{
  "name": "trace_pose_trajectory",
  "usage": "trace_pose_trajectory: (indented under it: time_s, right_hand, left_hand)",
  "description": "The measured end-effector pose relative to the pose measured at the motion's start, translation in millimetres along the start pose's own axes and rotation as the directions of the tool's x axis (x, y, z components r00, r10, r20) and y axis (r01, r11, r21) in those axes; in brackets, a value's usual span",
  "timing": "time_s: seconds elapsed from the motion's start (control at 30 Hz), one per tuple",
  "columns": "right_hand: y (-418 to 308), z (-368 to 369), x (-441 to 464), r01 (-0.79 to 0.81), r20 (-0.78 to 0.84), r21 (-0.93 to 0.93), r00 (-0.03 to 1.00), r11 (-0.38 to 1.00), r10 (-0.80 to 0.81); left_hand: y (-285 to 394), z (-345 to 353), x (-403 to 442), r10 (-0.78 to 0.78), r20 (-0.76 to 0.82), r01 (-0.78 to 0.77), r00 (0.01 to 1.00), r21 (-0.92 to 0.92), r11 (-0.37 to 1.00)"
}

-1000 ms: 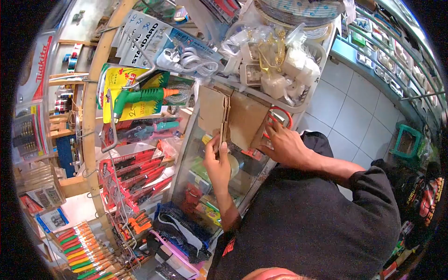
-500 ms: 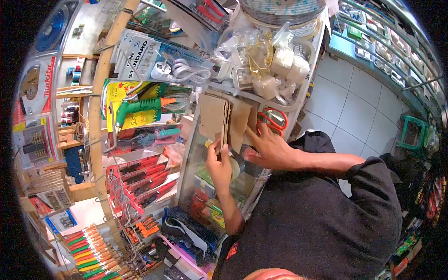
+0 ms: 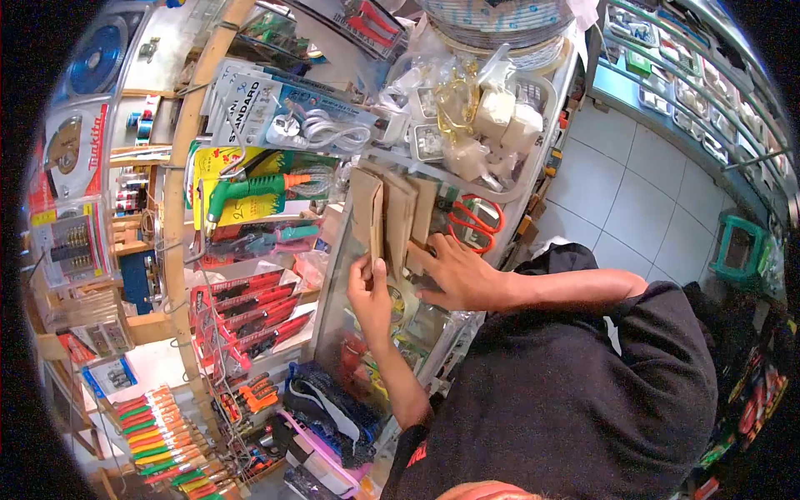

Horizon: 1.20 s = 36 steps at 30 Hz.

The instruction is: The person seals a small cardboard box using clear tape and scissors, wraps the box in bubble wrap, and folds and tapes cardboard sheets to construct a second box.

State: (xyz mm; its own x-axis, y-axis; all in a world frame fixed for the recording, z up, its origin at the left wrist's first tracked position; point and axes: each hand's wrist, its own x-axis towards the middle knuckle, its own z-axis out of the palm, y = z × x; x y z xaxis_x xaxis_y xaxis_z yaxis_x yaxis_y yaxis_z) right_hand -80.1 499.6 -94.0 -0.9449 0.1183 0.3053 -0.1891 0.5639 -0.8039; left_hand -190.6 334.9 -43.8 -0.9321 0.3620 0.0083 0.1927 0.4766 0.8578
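My left hand (image 3: 372, 292) is closed, thumb and fingers pinching the lower end of a folded piece of brown cardboard (image 3: 365, 208). Beside it to the right stand more cardboard pieces (image 3: 399, 218), spread a little apart from the held one. At their lower right edge is my right hand (image 3: 457, 273), its fingertips against the cardboard and the thumb held apart below. Just beyond the right fingers, red-handled scissors (image 3: 476, 227) lie on the glass counter (image 3: 333, 321).
A clear plastic tray (image 3: 546, 108) of bagged small parts sits behind the cardboard, with a large coil (image 3: 500, 17) beyond. Tools hang on the left, including a green spray nozzle (image 3: 254, 188) and red packages (image 3: 250, 312). Tiled floor (image 3: 642, 200) shows at the right.
The cardboard pieces have fanned apart, and the left-held piece has shifted left with my left hand. My right hand has moved left and slightly down, uncovering more of the scissors.
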Motion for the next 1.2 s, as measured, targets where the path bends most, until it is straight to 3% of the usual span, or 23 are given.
trace_pose_trajectory:
  time_s: [0.03,0.13,0.17,0.27,0.3,0.4,0.5,0.53,0.57,0.6,0.63,0.73,0.83,0.9,0.97,1.07,1.2]
  right_hand:
    - [1.9,-2.5,-2.6,0.0,0.008,0.016,1.0,1.0,0.0]
    - [10.7,-9.4,-8.8,-0.18,0.236,0.173,0.962,0.968,0.137]
    - [13.1,-16.3,-11.5,-0.231,0.328,0.134,0.928,0.964,0.177]
    - [31.0,-11.3,-22.3,-0.23,0.341,0.356,0.934,0.905,0.104]
    - [15.9,-36.2,-16.1,-0.342,0.438,0.395,0.886,0.853,0.152]
    - [15.8,-42.2,-15.2,-0.401,0.457,0.544,0.878,0.737,0.14]
    - [14.9,-46.0,-15.4,-0.384,0.333,0.6,0.918,0.702,0.217]
    - [16.7,-48.6,-13.6,-0.319,0.278,0.636,0.944,0.703,0.177]
    - [18.6,-52.2,-11.0,-0.254,0.223,0.669,0.965,0.698,0.137]
    - [18.2,-56.7,-9.1,-0.19,0.171,0.7,0.98,0.688,0.098]
    - [6.8,-75.4,-5.5,-0.232,0.245,0.769,0.968,0.595,0.062]
    - [0.6,-78.9,-16.2,-0.219,0.209,0.905,0.976,0.365,0.068]
    - [-6.6,-91.0,-16.8,-0.293,0.27,0.858,0.956,0.423,0.115]
    - [-1.5,-92.3,-17.7,-0.28,0.265,0.797,0.958,0.535,0.107]
    - [3.8,-91.6,-22.8,-0.292,0.266,0.815,0.956,0.501,0.126]
    - [10.1,-85.9,-31.9,-0.306,0.276,0.821,0.952,0.482,0.134]
    - [16.6,-77.5,-40.2,-0.335,0.314,0.841,0.942,0.425,0.121]
  left_hand:
    - [-1.5,-0.6,-0.5,-0.022,-0.01,0.022,1.0,-0.025,0.999]
    - [-14.0,-7.0,0.4,-0.012,-0.101,0.004,0.995,-0.075,0.997]
    - [-16.3,-7.8,0.4,0.021,-0.159,-0.038,0.987,-0.105,0.994]
    - [-6.5,-15.4,-10.3,0.062,-0.336,-0.115,0.94,-0.14,0.983]
    - [0.3,-17.7,-17.6,0.056,-0.365,-0.133,0.929,-0.188,0.973]
    - [15.3,-17.1,-50.7,0.095,-0.466,-0.196,0.88,-0.173,0.965]
    - [8.5,-23.5,-90.5,0.073,-0.49,-0.238,0.869,-0.283,0.929]
    - [3.7,-26.2,-102.6,0.057,-0.505,-0.243,0.861,-0.311,0.919]
    - [2.8,-28.2,-113.7,0.002,-0.447,-0.256,0.894,-0.508,0.823]
    - [6.9,-25.7,-119.6,-0.06,-0.41,-0.209,0.91,-0.578,0.789]
    - [15.3,-19.4,-127.3,-0.12,-0.37,-0.161,0.921,-0.644,0.748]
    - [25.7,0.5,-142.3,-0.172,-0.284,-0.1,0.943,-0.737,0.669]
    - [7.1,12.5,-151.2,-0.215,-0.239,-0.056,0.947,-0.781,0.622]
    - [4.5,19.9,-154.8,-0.217,-0.246,-0.008,0.945,-0.679,0.734]
    - [0.7,22.8,-156.4,-0.235,-0.215,0.076,0.948,-0.563,0.823]
    - [12.7,24.7,-147.8,-0.12,-0.146,0.045,0.982,-0.434,0.9]
    - [-9.0,29.0,-149.7,-0.153,-0.033,0.116,0.988,-0.499,0.859]
